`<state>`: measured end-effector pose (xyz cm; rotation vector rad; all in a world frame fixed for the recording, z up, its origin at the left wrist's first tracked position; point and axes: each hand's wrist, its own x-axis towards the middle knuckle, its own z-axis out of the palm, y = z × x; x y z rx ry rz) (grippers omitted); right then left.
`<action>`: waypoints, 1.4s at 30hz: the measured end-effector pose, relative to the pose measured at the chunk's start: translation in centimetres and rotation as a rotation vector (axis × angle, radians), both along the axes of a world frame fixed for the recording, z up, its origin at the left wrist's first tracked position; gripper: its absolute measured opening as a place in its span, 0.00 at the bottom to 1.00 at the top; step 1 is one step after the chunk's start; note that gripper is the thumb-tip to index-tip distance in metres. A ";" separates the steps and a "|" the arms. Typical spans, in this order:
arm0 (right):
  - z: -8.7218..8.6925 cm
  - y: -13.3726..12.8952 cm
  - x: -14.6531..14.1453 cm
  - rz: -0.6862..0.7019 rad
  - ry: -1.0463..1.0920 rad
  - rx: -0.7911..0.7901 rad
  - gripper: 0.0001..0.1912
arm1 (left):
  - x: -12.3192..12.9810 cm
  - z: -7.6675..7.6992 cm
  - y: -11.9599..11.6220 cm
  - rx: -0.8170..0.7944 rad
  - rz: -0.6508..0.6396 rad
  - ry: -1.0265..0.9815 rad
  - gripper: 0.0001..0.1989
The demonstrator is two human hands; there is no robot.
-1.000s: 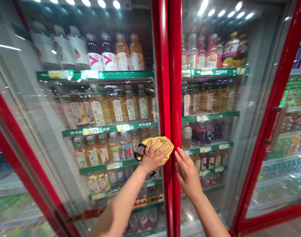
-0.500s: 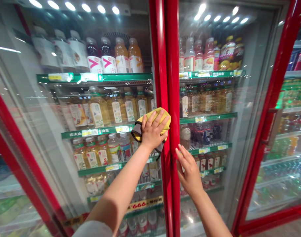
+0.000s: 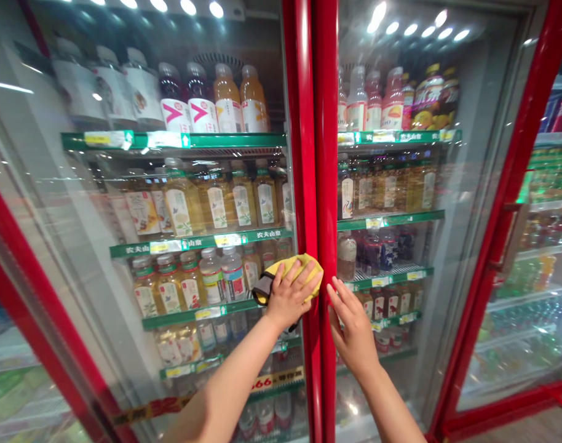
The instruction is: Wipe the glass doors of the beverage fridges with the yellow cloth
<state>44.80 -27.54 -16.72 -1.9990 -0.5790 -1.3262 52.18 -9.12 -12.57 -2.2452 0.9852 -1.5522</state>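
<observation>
My left hand (image 3: 291, 296) presses a yellow and grey cleaning cloth (image 3: 312, 261) with dark edging against the red door frame (image 3: 304, 203) and the glass beside it. Its fingers lie over the cloth, which bunches out to the left of the hand. My right hand (image 3: 353, 332) rests with fingertips at the edge of the neighbouring red door frame (image 3: 327, 184). Its fingers are stretched out and nothing shows in it. Whatever part of the cloth lies under my left palm is hidden.
Behind the left glass door, drink bottles (image 3: 181, 206) stand on shelves with green edge strips (image 3: 235, 141). More bottles (image 3: 393, 101) are behind the right door. A door handle (image 3: 506, 237) sticks out at the far right, and a printed strip (image 3: 281, 376) crosses the left door low down.
My left hand and the cloth have slid down along the red frame, from the second shelf's level to the third's. My right hand has stayed almost in place.
</observation>
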 end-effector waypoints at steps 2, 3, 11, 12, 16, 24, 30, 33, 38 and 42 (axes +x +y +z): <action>-0.3 -0.1 0.0 0.002 0.002 -0.003 0.35 | -0.1 -1.9 1.0 0.074 0.006 -0.018 0.32; -0.4 -0.3 0.0 0.004 0.001 -0.004 0.35 | -0.2 -2.4 1.4 0.109 0.014 -0.029 0.31; -0.9 -1.5 -0.2 -0.030 -0.020 0.005 0.35 | -1.2 -2.0 3.6 -0.007 0.173 -0.048 0.31; -0.7 -1.4 -0.2 -0.029 -0.023 0.001 0.35 | -1.2 -1.5 3.4 -0.012 0.167 -0.046 0.30; 0.6 -0.6 -0.3 -0.006 -0.035 -0.022 0.36 | -0.7 2.6 1.5 -0.045 0.146 -0.021 0.31; 2.3 0.3 -0.1 0.028 -0.076 -0.031 0.38 | -0.5 8.4 1.1 -0.379 0.169 -0.027 0.41; 2.4 0.3 0.7 0.068 -0.073 -0.048 0.38 | -0.7 2.2 1.7 -0.117 0.138 0.000 0.38; 3.9 1.1 1.4 0.112 -0.078 -0.060 0.37 | -0.2 4.6 1.0 -0.139 0.135 -0.010 0.36; 6.3 2.2 2.4 0.168 -0.146 -0.078 0.38 | -0.3 10.2 1.0 -0.358 0.158 -0.062 0.38; 6.5 1.7 2.5 0.184 -0.138 -0.077 0.38 | -1.0 7.5 1.9 -0.376 0.182 -0.093 0.37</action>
